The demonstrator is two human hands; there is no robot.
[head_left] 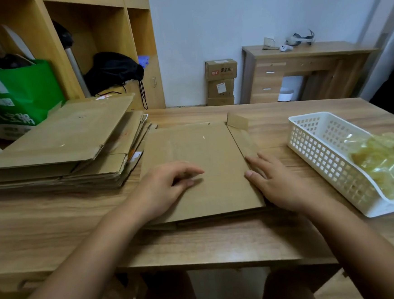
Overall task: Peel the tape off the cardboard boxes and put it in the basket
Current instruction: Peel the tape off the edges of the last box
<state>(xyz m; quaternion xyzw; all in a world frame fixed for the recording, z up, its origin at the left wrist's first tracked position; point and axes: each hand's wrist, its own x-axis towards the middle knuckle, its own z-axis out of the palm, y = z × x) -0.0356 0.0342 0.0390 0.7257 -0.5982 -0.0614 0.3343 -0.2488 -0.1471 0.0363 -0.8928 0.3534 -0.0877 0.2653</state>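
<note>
I am resting my left hand [168, 187] on the flattened box [203, 149] at mid-table, fingers loosely bent, tips pressing the cardboard and gripping nothing I can see. My right hand [281, 182] is lying flat, fingers straight, along that box's right edge. Left of the box, a stack of flattened boxes [61, 146] is sitting on the table [55, 219]. Right of the box, the white basket [314, 149] is holding crumpled peeled tape [385, 165].
</note>
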